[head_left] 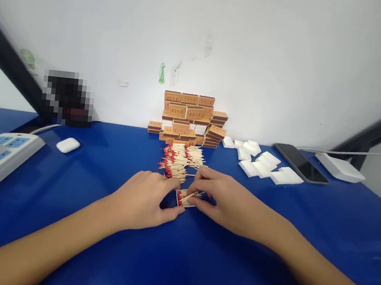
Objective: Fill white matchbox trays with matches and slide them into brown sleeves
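Observation:
A small white matchbox tray (188, 205) lies on the blue table in front of me, with red-tipped matches (181, 197) inside. My left hand (148, 201) grips the tray's left end between thumb and forefinger. Over its right part, my right hand (220, 200) pinches a few matches, which slant across those in the tray; its fingers hide part of them. Just behind lies a loose pile of matches (176, 161), most red heads pointing left. Stacked matchboxes (188, 113) in orange and brown stand behind the pile against the wall.
Several white empty trays (259, 163) lie right of the stack, beside a dark phone (300, 163) and a white box-shaped device (340, 167) with a cable. On the left are a white earbud case (68, 145) and a power strip (12, 155). A pale wall (271, 55) bounds the back.

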The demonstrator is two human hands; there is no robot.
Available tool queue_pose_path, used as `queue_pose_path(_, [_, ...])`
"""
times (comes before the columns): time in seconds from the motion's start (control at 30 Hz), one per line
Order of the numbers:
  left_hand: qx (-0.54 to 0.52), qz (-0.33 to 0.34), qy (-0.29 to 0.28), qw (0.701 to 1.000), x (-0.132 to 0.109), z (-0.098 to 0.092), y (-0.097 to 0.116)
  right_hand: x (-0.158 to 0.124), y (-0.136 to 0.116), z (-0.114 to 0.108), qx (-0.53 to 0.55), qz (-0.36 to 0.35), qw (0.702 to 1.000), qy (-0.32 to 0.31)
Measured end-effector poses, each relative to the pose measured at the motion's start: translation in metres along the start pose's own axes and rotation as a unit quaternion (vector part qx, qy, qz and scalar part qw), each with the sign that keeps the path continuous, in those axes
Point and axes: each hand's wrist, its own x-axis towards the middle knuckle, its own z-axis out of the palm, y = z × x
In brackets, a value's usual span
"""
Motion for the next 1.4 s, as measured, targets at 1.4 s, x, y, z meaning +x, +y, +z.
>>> queue_pose_path(1.4, [0.014,0.000,-0.001,1.000,0.000,-0.001,0.000,-0.002,0.014,-0.012,-0.027,0.025,0.999,-0.027])
